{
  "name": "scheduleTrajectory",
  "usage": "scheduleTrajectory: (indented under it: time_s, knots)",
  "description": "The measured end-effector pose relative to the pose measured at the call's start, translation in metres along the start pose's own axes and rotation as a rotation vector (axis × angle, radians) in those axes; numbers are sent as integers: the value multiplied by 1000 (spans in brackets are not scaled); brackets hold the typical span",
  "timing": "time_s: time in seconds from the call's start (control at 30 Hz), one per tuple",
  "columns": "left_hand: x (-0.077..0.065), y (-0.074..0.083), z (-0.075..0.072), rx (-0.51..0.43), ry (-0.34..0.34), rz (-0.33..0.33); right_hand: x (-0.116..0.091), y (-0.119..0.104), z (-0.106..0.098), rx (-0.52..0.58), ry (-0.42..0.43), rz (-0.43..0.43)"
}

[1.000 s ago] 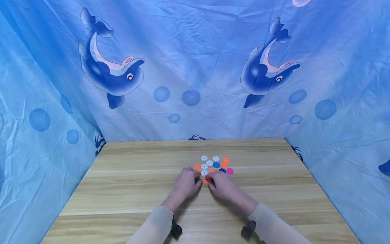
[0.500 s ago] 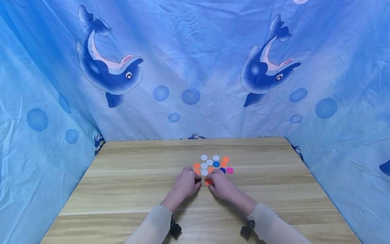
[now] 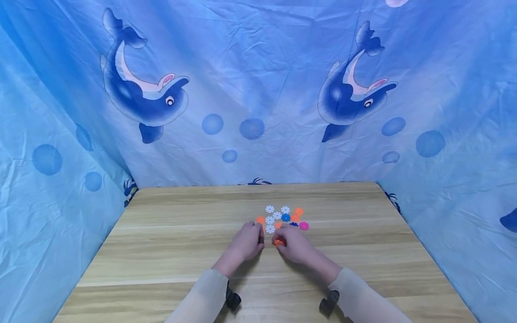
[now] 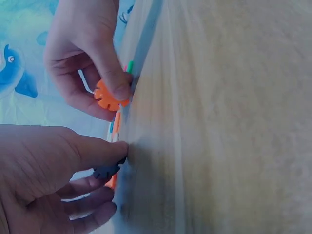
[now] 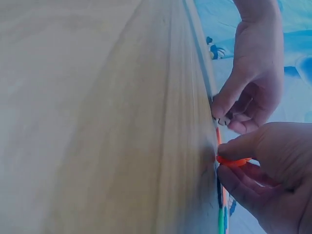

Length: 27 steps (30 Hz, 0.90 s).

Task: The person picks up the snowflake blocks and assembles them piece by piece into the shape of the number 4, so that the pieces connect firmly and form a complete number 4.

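My left hand pinches a dark, notched plastic disc, like a snowflake building disc, between thumb and fingers. Just to its right, my right hand holds an orange notched disc in a pinch, seen edge-on in the right wrist view. The two discs are apart, with a small gap between the hands. Beyond the fingertips lie loose discs on the table: several white ones, a blue one, a pink one and several orange ones. A dark blue disc is partly hidden behind my right hand.
The wooden table spreads to both sides of the hands. A blue curtain printed with dolphins hangs behind it and along its sides. Both wrists carry small black cameras under the sleeves.
My hands have drawn slightly apart. The orange disc, earlier at the right fingertips, has shifted a little right and nearer with my right hand. The left hand has edged left.
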<state>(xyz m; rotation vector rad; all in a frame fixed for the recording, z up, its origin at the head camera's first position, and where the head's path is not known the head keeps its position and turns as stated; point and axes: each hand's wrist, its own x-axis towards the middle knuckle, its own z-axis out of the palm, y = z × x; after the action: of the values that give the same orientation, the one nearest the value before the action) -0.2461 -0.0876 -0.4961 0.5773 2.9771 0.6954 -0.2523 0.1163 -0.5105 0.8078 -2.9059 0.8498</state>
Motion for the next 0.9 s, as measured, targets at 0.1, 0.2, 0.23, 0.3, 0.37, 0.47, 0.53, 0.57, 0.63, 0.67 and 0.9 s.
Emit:
scheduleTrajectory:
  time_s: [0.1,0.2,0.23,0.3,0.37,0.47,0.53,0.57,0.63,0.67,0.9]
  knots:
    - [-1,0,0,-44,-10,21,-1,4,-4,53,33,0]
    - [-2,0,-2,-63,-12,21,-3,5,-13,115,52,34]
    - [-3,0,-4,-62,-7,15,-4,4,-17,133,58,50]
    - [-4,1,-10,-63,6,-2,-6,2,-25,153,75,75]
    - [-5,3,-17,-65,35,-6,-9,0,-34,171,99,73]
    - [-8,7,-30,-67,84,-10,-10,-4,-46,175,155,6]
    - [-9,9,-38,-86,114,-11,-11,-6,-52,160,198,-50]
    - [-10,10,-42,-95,129,-8,-11,-8,-55,158,215,-64]
    - [-12,13,-49,-109,153,1,-12,-11,-59,160,250,-80]
    - [-13,14,-51,-113,167,7,-13,-13,-61,158,268,-81]
    - [-19,27,-65,-151,204,77,-16,-24,-69,207,350,-116]
